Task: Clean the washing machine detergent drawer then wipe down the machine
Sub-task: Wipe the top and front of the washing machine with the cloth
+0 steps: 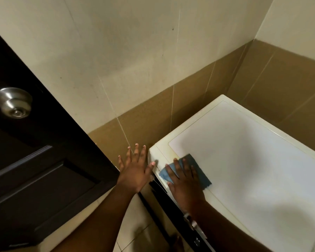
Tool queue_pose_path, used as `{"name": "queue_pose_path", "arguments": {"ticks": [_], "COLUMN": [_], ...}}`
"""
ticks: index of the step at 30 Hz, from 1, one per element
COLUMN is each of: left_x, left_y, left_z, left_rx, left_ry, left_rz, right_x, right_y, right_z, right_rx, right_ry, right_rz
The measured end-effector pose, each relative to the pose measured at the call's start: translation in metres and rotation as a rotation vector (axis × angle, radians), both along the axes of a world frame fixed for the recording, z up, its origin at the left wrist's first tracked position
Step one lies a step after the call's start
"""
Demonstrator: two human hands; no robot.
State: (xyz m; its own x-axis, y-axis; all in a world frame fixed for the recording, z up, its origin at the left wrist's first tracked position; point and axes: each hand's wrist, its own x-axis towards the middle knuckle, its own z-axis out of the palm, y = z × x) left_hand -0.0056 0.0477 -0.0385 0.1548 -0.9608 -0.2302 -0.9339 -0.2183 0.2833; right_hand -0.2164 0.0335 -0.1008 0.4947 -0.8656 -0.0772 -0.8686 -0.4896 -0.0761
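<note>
A white washing machine (253,160) fills the lower right, seen from above, its dark front panel (173,211) running down toward the bottom edge. A blue cloth (198,168) lies flat on the machine's top at the front left corner. My right hand (184,184) presses on the cloth with fingers straight and spread. My left hand (135,171) hovers beside the machine's left corner, fingers spread, thumb tip touching the corner, holding nothing. The detergent drawer is not distinguishable.
A dark wooden door (35,160) with a round metal knob (14,102) stands close on the left. Tiled walls (135,70), cream above and brown below, enclose the machine at the back and right. Pale floor tiles (135,233) show between door and machine.
</note>
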Motion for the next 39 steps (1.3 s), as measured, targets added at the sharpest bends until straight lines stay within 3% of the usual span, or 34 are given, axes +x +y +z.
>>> {"name": "queue_pose_path", "arguments": {"ticks": [8, 17, 24, 31, 39], "left_x": [0.006, 0.007, 0.011, -0.022, -0.016], "left_y": [-0.055, -0.142, -0.2, -0.206, -0.215], "left_z": [0.004, -0.005, -0.011, -0.01, -0.025], "left_rx": [0.001, 0.007, -0.046, -0.044, -0.012], "left_ry": [0.01, 0.016, 0.091, 0.12, 0.052], "left_rz": [-0.103, -0.445, -0.622, -0.805, -0.861], "right_x": [-0.009, 0.098, 0.111, 0.035, -0.039], "right_y": [0.013, -0.053, -0.061, 0.009, -0.055], "right_z": [-0.011, 0.003, 0.004, 0.007, -0.001], "right_rx": [0.006, 0.097, 0.108, 0.067, 0.083], "right_ry": [0.003, -0.052, -0.064, -0.055, -0.021], "right_rz": [0.013, -0.184, -0.278, -0.741, -1.076]}}
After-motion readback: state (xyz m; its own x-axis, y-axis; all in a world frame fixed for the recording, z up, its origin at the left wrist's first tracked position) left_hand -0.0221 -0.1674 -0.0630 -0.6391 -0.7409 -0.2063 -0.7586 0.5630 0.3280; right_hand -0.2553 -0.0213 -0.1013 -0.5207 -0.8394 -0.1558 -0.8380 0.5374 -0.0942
